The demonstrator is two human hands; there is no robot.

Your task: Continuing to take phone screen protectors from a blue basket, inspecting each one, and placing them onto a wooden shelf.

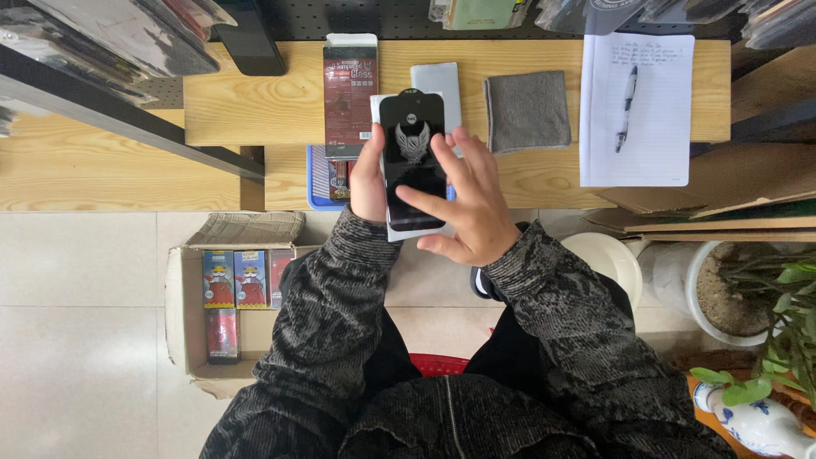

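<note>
Left hand (368, 174): grips the left edge of a black phone (412, 157), thumb along its side; fingers behind are hidden.
Right hand (466, 200): open, fingers spread; fingertips (406, 193) press flat on the phone's dark face, clasping nothing.
Phone: held upright above the front edge of the table (255, 102), near its middle; a pale winged emblem shows on the upper screen, and a white sheet sticks out behind its lower edge.
Package: a tall dark-red box (349, 93) with a white top stands just left of the phone, reaching the table's back edge.
Tray: a blue tray (319, 178) lies at the front edge below the red box, partly covered by it and by the left hand.
Sleeve: a pale grey flat sleeve (438, 85) lies behind the phone's top, partly hidden.
Cloth: a grey folded cloth (527, 110) lies right of the phone, apart from it.
Paper: a lined white sheet (650, 144) with a pen (626, 106) on it lies toward the right edge.
Carton: an open cardboard carton (183, 314) on the floor, left of the person, holds small coloured boxes (234, 278), blue and red.
Plant: a white pot (701, 297) with green leaves stands at right, under the table's right end.
</note>
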